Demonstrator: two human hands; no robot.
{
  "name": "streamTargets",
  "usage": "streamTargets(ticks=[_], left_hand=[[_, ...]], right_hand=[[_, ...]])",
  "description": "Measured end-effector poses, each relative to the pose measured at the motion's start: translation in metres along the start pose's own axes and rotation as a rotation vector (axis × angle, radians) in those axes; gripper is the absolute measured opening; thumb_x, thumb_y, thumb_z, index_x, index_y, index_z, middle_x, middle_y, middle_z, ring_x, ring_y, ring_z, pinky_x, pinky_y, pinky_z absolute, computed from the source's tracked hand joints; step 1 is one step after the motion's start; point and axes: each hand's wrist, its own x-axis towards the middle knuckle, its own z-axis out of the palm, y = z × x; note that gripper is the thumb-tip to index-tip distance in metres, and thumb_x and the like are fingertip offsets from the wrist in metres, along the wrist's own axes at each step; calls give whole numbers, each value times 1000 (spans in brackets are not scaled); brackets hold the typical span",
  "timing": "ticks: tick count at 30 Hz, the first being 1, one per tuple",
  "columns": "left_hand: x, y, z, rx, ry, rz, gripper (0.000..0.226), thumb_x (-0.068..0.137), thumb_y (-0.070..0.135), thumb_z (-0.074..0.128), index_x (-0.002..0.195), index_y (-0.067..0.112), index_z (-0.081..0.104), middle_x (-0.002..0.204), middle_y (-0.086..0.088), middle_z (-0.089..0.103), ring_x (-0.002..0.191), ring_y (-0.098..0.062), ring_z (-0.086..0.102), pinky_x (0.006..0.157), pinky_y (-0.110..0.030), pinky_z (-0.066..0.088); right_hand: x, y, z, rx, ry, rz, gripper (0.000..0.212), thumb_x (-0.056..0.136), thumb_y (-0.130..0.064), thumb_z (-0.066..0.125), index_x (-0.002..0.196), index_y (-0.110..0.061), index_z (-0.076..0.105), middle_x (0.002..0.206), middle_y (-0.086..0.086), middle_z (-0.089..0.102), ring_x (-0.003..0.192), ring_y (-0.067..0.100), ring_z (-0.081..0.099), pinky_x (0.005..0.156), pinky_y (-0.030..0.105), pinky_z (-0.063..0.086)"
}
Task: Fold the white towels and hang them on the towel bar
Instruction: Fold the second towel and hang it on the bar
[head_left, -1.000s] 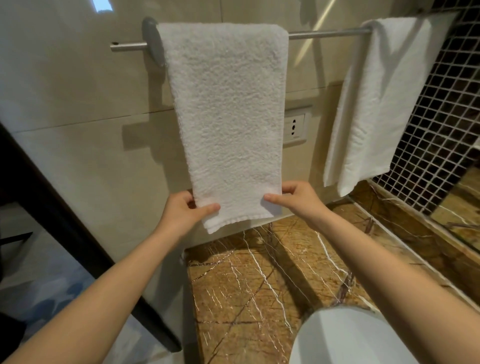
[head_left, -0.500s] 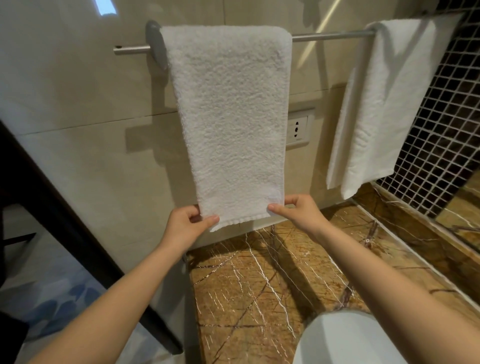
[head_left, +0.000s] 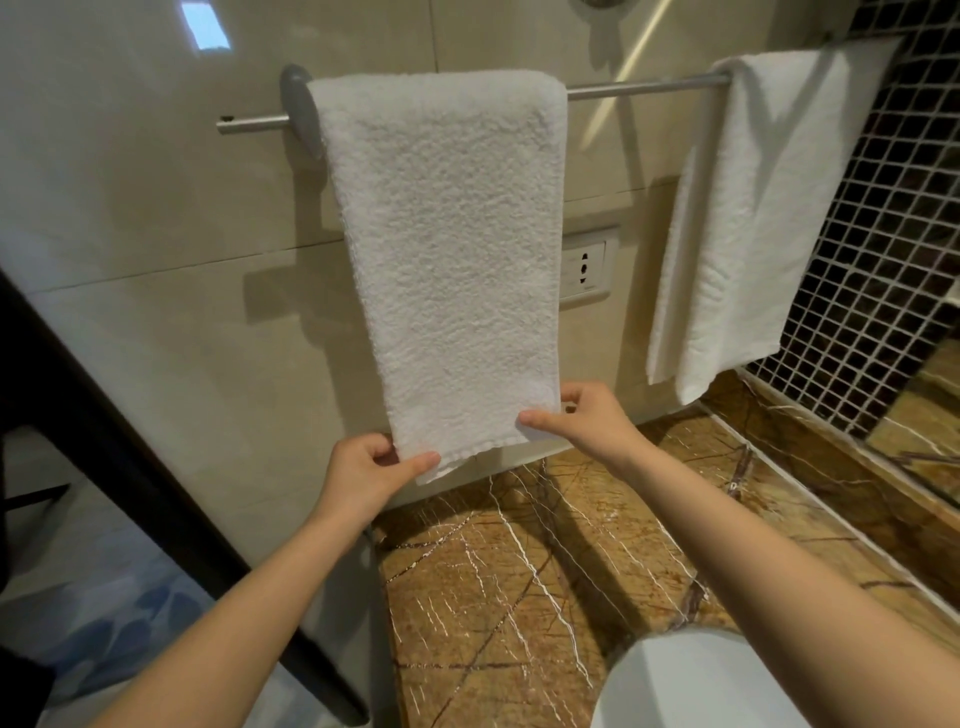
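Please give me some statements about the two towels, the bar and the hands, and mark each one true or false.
1. The left hand pinches a bottom corner of the fluffy white terry towel. True.
2. The right hand rests on the brown marble counter. False: it grips the same towel's other bottom corner.
3. A second smoother white towel hangs on the round silver metal towel bar. True.
4. The two towels overlap. False: bare bar separates them.

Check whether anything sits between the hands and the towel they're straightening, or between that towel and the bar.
Nothing visible does. The left hand and right hand each pinch a bottom corner of the near towel, which already drapes over the towel bar. The second towel hangs apart, further right.
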Motion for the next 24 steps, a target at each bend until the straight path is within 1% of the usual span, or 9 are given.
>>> streamTargets(ticks=[5,8,10,13,15,17,18,21,24], left_hand=[[-2,-4,-3,39,-65,22,18,69,23,81,74,7,73,72,-5,72,69,-24,66,65,-31,52],[3,4,-6,-7,-68,33,18,69,24,81,73,8,72,66,4,69,61,-12,59,58,-23,45],[7,12,-6,-30,-49,33,22,72,25,79,73,4,70,63,3,67,56,-9,54,54,-22,40],[12,16,-7,-44,-21,53,36,81,14,71,50,16,54,37,12,48,36,2,39,41,-9,28],[13,11,-8,-39,-26,58,43,82,12,70,45,21,50,33,12,44,33,2,37,40,-10,27],[14,5,-10,-39,-40,56,37,81,13,71,49,18,54,36,12,48,37,2,39,43,-13,30],[14,1,-10,-45,-43,54,33,80,13,72,51,17,57,38,13,50,38,3,41,43,-13,32],[13,-3,-9,-67,-29,53,24,79,11,73,57,15,63,42,15,56,41,5,46,43,-8,34],[14,-2,-6,-67,25,65,27,74,11,77,53,17,61,41,16,55,43,4,46,43,-7,32]], right_hand=[[-6,8,-1,-34,-13,43,17,80,-24,74,96,-19,72,101,-6,73,96,7,68,98,37,48],[-5,5,1,-5,-34,27,18,79,-28,75,95,-22,71,100,-7,72,96,5,67,92,29,49],[0,2,1,9,-3,15,24,83,-34,70,95,-14,72,99,4,73,95,18,68,90,33,51],[6,4,2,8,45,-4,43,88,-38,62,91,4,70,95,26,68,89,47,60,83,44,53],[5,5,2,-10,36,-1,35,89,-34,63,81,-2,71,77,13,71,69,36,60,66,28,50],[4,6,3,-18,24,16,29,88,-31,64,75,-6,70,67,-3,70,58,9,61,65,21,46],[4,8,4,-17,18,23,27,87,-31,65,76,-7,70,73,-6,71,64,2,64,70,23,49],[4,11,6,-9,8,41,19,86,-30,67,73,-16,70,93,-1,73,94,9,68,90,33,51],[3,11,7,-27,24,29,21,86,-26,68,67,-17,67,67,-13,67,61,-9,60,67,22,47]])
